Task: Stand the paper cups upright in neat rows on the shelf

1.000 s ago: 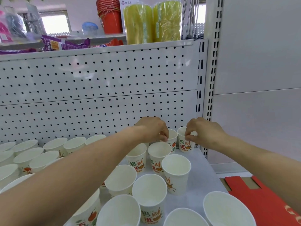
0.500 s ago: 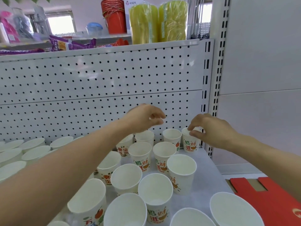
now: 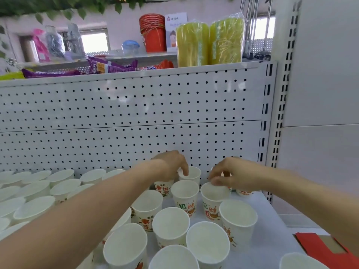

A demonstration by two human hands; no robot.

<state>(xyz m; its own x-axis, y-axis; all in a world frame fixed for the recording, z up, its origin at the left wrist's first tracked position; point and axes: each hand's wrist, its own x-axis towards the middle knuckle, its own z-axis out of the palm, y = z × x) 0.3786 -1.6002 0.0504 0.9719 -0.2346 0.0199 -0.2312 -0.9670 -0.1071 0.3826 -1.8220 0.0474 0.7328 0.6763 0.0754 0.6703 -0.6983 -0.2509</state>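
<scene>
Both arms outstretched, left hand (image 3: 172,165) pinching back cup (image 3: 193,173) rim, right hand (image 3: 236,175) pinching nearer cup (image 3: 211,206) rim.

A white perforated metal back panel (image 3: 126,113) rises just behind the left hand (image 3: 171,165) and the right hand (image 3: 236,176), in two sheets with a seam between them. To the right of the right hand stands a white slotted steel upright (image 3: 279,113), then a plain pale grey wall panel (image 3: 326,84). High above the left hand, far back, a pale pink wall (image 3: 124,22) holds a bright daylit window (image 3: 95,42). Green hanging leaves (image 3: 48,6) trail along the top.
</scene>
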